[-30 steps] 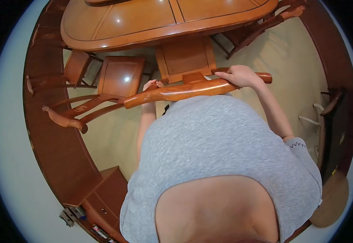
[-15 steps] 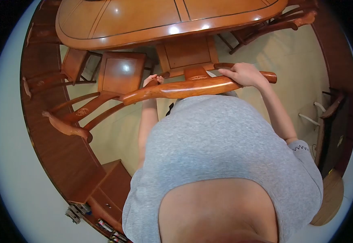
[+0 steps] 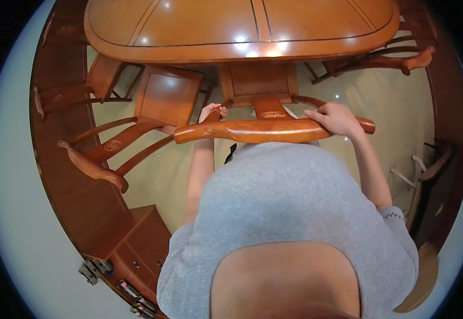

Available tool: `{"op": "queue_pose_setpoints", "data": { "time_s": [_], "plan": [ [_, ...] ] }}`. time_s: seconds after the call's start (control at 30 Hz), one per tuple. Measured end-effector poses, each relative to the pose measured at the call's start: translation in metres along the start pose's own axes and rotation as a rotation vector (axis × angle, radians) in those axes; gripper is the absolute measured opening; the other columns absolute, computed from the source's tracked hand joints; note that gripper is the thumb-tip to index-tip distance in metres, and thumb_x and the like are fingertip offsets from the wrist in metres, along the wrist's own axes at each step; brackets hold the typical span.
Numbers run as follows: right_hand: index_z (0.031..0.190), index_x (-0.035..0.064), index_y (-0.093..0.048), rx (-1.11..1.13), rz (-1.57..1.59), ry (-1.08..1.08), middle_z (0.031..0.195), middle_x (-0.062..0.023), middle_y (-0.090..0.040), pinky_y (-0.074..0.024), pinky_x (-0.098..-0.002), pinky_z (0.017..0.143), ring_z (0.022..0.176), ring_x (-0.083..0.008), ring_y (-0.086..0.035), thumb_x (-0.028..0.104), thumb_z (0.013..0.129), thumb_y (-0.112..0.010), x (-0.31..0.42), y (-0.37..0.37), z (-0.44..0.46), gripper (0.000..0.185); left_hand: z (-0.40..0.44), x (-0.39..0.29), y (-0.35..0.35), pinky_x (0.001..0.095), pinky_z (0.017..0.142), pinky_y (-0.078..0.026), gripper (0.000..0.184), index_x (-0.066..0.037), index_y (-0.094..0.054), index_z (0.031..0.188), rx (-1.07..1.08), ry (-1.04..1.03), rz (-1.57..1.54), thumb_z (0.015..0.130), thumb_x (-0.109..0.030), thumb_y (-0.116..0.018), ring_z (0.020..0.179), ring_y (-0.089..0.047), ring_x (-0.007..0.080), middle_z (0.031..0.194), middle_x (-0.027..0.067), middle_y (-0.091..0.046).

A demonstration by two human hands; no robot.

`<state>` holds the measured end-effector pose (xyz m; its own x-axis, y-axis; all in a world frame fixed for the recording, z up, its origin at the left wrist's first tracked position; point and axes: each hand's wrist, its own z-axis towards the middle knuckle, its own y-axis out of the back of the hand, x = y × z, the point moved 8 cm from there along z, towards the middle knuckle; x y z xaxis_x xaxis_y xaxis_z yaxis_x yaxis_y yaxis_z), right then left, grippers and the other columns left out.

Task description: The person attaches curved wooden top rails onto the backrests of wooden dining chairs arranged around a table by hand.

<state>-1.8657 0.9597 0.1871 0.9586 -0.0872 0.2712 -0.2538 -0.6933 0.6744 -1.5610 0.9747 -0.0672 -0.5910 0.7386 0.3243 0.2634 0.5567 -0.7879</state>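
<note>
A wooden chair stands in front of me with its back toward my body, its polished top rail crossing just ahead of my grey shirt. My right hand is wrapped over the rail near its right end. Lower down on the left, my left hand closes around a side post of the chair back; part of its grip is hidden by the wood. Beyond the rail, the chair's carved back splat leads down to the seat, whose far part is under the oval table.
Left of me stands another chair, turned at an angle, its square seat by the table. More chairs line the table's left and right. A wooden cabinet is at lower left, and a dark panel stands at right.
The top rail looks more level than before. Table, chairs and hands all sit lower and farther right in the view, as my head has shifted. Both hands keep their grip.
</note>
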Motion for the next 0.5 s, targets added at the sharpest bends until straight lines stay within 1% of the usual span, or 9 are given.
{"op": "queue_pose_setpoints", "data": {
  "time_s": [0.03, 0.13, 0.2, 0.23, 0.37, 0.5],
  "plan": [
    [0.070, -0.0012, -0.065, -0.020, -0.003, 0.012, 0.062, -0.0174, -0.060, -0.0465, -0.0399, 0.065, 0.065, -0.0308, -0.061, 0.057, 0.085, -0.048, -0.001, 0.001, 0.001, 0.062, -0.001, 0.000, -0.001, 0.0243, 0.057, -0.052, 0.011, -0.003, -0.046, 0.079, -0.043, -0.035, 0.027, 0.084, -0.013, -0.048, 0.062, -0.057, 0.0149, 0.072, 0.0067, -0.055],
    [0.072, -0.0014, -0.065, -0.022, 0.020, 0.026, 0.065, -0.0187, -0.060, -0.0459, -0.0402, 0.065, 0.067, -0.0323, -0.060, 0.054, 0.084, -0.052, 0.004, 0.002, 0.000, 0.059, -0.006, 0.001, -0.006, 0.0244, 0.057, -0.052, 0.010, -0.003, -0.047, 0.078, -0.068, -0.120, 0.045, 0.084, -0.011, -0.047, 0.061, -0.057, 0.0143, 0.072, 0.0068, -0.056],
    [0.060, 0.0008, -0.062, -0.069, 0.031, 0.042, 0.056, -0.0170, -0.057, -0.0463, -0.0412, 0.063, 0.064, -0.0315, -0.060, 0.058, 0.083, -0.051, 0.003, 0.005, 0.001, 0.063, -0.006, 0.001, -0.008, 0.0241, 0.056, -0.052, 0.010, -0.003, -0.047, 0.078, -0.093, -0.150, 0.011, 0.085, -0.011, -0.047, 0.061, -0.058, 0.0141, 0.071, 0.0073, -0.056],
    [0.059, 0.0009, -0.061, -0.068, 0.029, 0.042, 0.055, -0.0166, -0.056, -0.0456, -0.0410, 0.061, 0.062, -0.0311, -0.060, 0.058, 0.082, -0.052, 0.004, 0.006, 0.002, 0.062, -0.007, 0.001, -0.008, 0.0246, 0.056, -0.052, 0.010, -0.002, -0.047, 0.078, -0.096, -0.163, 0.010, 0.085, -0.010, -0.047, 0.061, -0.058, 0.0141, 0.071, 0.0073, -0.056],
    [0.058, 0.0014, -0.061, -0.028, 0.056, 0.039, 0.055, -0.0163, -0.056, -0.0447, -0.0406, 0.060, 0.060, -0.0301, -0.058, 0.056, 0.083, -0.053, 0.009, 0.007, 0.003, 0.061, -0.011, 0.000, -0.010, 0.0245, 0.055, -0.052, 0.010, -0.002, -0.046, 0.077, -0.116, -0.217, 0.039, 0.084, -0.009, -0.049, 0.061, -0.058, 0.0144, 0.070, 0.0072, -0.055],
    [0.059, 0.0013, -0.061, -0.036, 0.079, 0.059, 0.056, -0.0167, -0.057, -0.0446, -0.0408, 0.059, 0.060, -0.0304, -0.058, 0.056, 0.083, -0.052, 0.008, 0.006, 0.003, 0.061, -0.013, 0.001, -0.012, 0.0235, 0.053, -0.052, 0.009, -0.002, -0.045, 0.079, -0.124, -0.266, 0.055, 0.085, -0.008, -0.049, 0.060, -0.058, 0.0152, 0.069, 0.0084, -0.055]
  ]
}}
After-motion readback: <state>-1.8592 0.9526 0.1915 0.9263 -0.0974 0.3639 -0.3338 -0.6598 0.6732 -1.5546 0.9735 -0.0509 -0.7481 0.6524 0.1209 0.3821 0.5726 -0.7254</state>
